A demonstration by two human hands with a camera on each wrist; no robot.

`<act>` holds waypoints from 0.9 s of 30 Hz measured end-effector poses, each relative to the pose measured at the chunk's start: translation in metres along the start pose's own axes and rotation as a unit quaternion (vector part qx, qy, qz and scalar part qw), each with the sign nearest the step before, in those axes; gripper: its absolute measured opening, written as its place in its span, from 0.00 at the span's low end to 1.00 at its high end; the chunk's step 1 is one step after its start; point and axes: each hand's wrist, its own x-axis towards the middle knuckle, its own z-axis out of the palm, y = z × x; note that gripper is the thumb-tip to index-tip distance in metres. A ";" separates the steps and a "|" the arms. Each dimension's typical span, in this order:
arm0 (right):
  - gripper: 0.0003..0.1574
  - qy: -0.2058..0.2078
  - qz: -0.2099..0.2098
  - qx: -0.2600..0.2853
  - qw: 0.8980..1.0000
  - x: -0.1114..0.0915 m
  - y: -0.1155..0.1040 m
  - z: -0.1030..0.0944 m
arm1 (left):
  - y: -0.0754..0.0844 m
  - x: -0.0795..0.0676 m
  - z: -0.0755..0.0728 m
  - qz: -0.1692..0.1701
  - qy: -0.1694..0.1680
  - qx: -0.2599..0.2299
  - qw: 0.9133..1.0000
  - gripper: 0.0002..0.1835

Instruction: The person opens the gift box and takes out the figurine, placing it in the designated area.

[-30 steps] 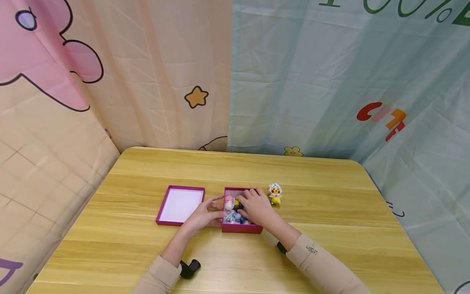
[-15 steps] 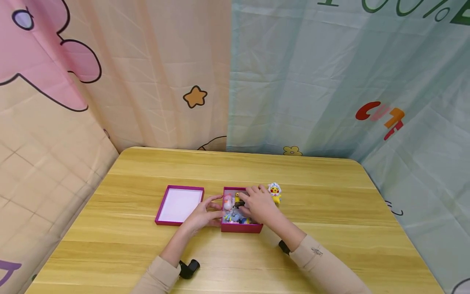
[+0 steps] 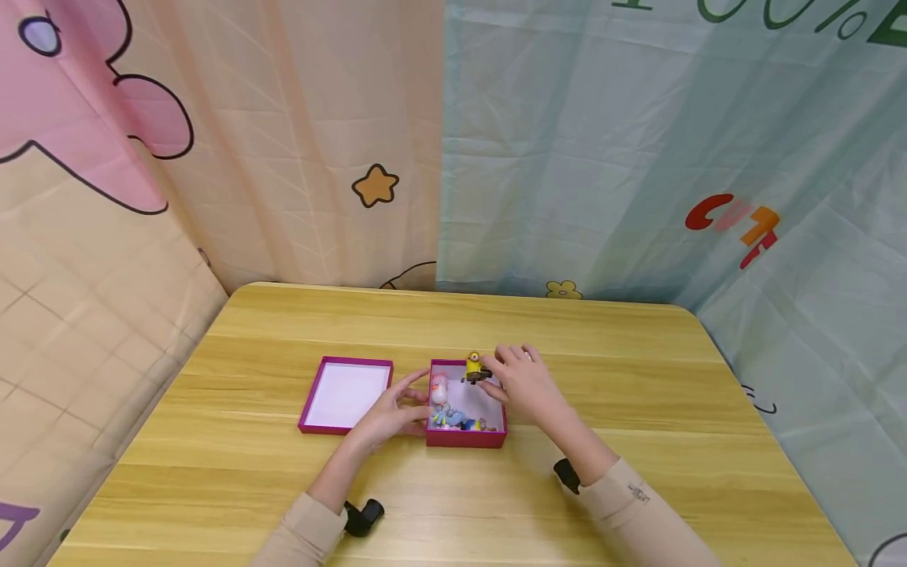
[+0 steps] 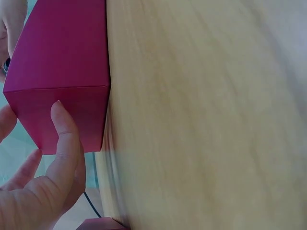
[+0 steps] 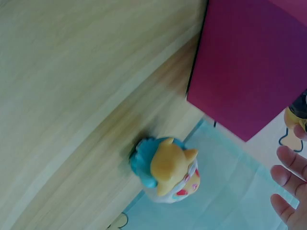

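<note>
A yellow Minion figure (image 3: 473,365) with a dark lower part is raised over the back of the open magenta box (image 3: 464,441). My right hand (image 3: 523,382) pinches it between thumb and fingers. Inside the box lie a pink-and-white figure (image 3: 440,387), a grey-blue figure (image 3: 451,416) and a small blue-and-yellow piece (image 3: 473,425). My left hand (image 3: 385,416) rests against the box's left side, its thumb (image 4: 65,132) flat on the wall and its other fingers spread. In the right wrist view, only a sliver of the Minion shows at the right edge.
The magenta lid (image 3: 309,398), white inside up, lies left of the box. A yellow figure in a white hood and blue cape (image 5: 170,167) stands right of the box; my right hand covers it in the head view. Curtains border the wooden table (image 3: 609,354).
My right hand has lifted the Minion figure from inside the box to above its back edge, moving up and right. The left hand stays at the box.
</note>
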 end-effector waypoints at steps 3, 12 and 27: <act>0.19 0.014 0.010 0.013 1.000 -0.002 0.008 -0.002 | 0.000 0.000 -0.001 0.000 -0.001 0.010 1.000 0.36; 0.19 0.020 0.051 0.033 0.998 -0.014 0.035 -0.005 | -0.001 0.000 -0.003 -0.003 -0.001 0.015 1.000 0.36; 0.26 -0.025 0.168 0.052 0.984 -0.050 0.079 0.003 | -0.002 0.000 -0.003 0.003 -0.009 0.018 1.000 0.36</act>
